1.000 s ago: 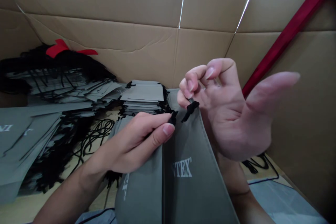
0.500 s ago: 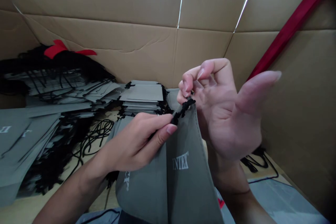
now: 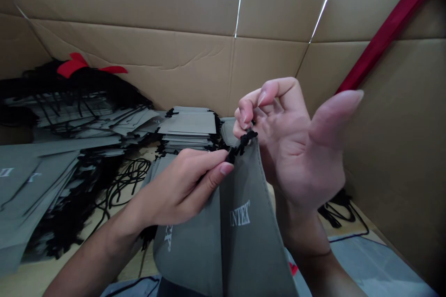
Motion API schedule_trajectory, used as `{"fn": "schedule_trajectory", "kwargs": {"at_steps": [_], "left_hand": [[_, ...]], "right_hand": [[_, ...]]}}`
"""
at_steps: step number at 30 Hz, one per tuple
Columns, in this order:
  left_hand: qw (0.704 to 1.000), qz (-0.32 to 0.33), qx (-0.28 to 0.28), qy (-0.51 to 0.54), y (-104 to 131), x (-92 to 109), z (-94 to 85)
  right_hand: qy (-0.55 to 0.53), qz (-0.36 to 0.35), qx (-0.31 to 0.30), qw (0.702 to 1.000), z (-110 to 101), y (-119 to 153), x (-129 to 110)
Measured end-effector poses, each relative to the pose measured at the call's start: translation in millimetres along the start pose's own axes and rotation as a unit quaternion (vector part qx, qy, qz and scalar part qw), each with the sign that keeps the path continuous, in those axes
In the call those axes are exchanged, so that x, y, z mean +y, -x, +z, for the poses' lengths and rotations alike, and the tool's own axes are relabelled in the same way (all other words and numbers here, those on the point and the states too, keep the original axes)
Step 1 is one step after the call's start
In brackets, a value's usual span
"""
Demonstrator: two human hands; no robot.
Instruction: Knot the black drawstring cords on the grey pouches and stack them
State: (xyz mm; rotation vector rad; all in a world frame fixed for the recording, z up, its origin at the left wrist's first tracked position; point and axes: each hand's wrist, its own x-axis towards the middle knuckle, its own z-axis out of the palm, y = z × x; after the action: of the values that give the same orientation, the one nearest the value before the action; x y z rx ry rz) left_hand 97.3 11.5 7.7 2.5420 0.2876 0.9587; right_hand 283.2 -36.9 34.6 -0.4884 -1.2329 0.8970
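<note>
Grey cloth drawstring bags (image 3: 249, 250) with white INTEX print hang upright in front of me, black knotted cords (image 3: 244, 143) bunched along their top edge. With thumb and forefinger, my left hand (image 3: 184, 185) pinches the cords at that edge. My right hand (image 3: 292, 148) is palm up at the upper right corner of the bags. Its lower fingers curl over the corner and a bit of cord there, while the thumb sticks out away from the bags. How firmly those fingers hold is partly hidden.
Stacked grey bags (image 3: 188, 123) lie ahead, and larger piles (image 3: 45, 185) spread at the left. Loose black cords (image 3: 128, 176) lie between them. A red cloth strip (image 3: 75, 67) tops the far pile. Cardboard walls (image 3: 146, 51) surround the area; a dark red band (image 3: 386, 28) slants at right.
My right hand has shifted slightly left, its thumb a little closer in. The corner of the bags has moved slightly left with it. My left hand keeps its pinch.
</note>
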Motion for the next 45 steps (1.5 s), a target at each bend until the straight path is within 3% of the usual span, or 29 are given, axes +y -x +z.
{"fn": "schedule_trajectory", "kwargs": {"at_steps": [9,27,30,35,38,45], "left_hand": [[1.000,0.001,0.006,0.002,-1,-2,2.7],[1.000,-0.009,-0.003,0.011,0,-3,3.2],[1.000,-0.002,0.009,0.016,2,-4,3.9],[0.999,0.006,0.045,0.013,3,-5,3.4],[0.998,0.008,0.054,0.013,3,-4,3.4],[0.996,-0.030,0.078,0.032,3,-3,4.4]], "right_hand": [[-0.023,-0.004,0.003,1.000,0,-1,-1],[0.049,-0.009,-0.009,0.999,0,2,2],[0.078,-0.019,-0.035,0.996,-7,3,4],[0.137,-0.046,-0.160,0.977,-30,-3,5],[0.219,-0.097,-0.176,0.955,-38,-9,6],[0.246,-0.171,-0.209,0.931,-41,-16,9]]}}
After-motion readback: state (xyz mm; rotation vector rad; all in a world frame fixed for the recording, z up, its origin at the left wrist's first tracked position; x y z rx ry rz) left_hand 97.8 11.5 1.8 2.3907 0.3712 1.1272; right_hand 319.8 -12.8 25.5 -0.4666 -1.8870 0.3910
